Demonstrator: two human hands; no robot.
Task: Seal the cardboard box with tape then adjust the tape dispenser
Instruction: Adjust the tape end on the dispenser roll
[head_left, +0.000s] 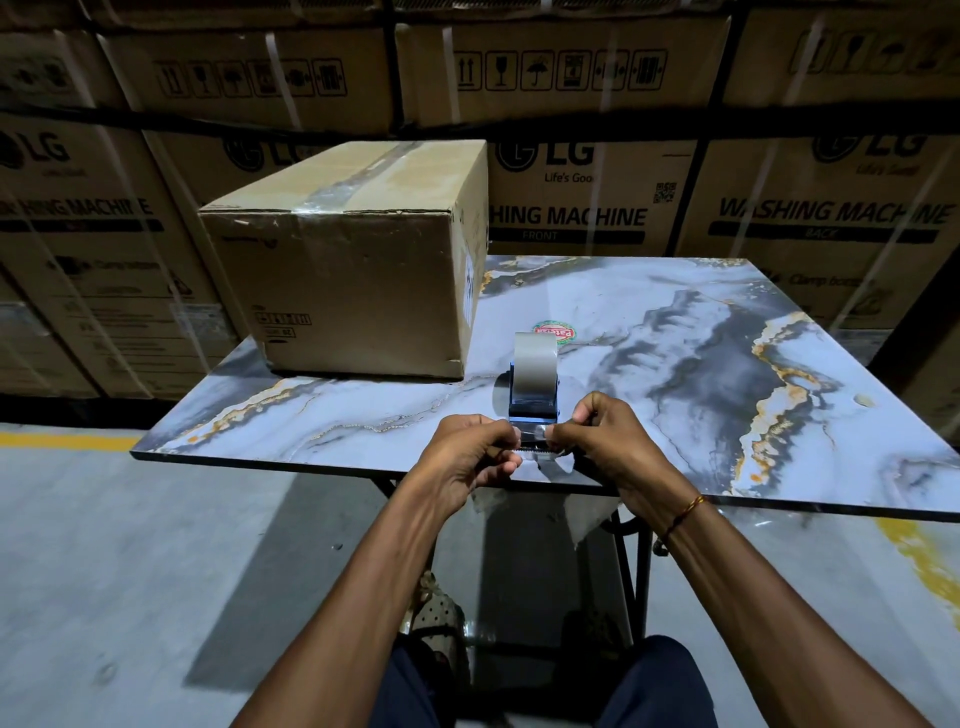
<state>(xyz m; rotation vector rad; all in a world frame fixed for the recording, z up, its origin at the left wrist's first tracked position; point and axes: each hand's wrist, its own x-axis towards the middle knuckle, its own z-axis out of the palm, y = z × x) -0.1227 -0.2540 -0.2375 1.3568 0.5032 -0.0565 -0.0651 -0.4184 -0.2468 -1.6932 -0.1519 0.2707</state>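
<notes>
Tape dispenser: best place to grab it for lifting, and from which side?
Probably the blue frame sides of the tape dispenser just below the tape roll, from above. It stands upright, its flanks are exposed, and both hands crowd the serrated cutter end nearest the person.

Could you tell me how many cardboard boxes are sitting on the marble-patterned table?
1: the taped cardboard box on the table's far-left corner. The stacked washing-machine cartons stand behind the table.

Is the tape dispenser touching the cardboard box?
Apart. The head view shows bare marble table between the tape dispenser and the cardboard box.
</notes>
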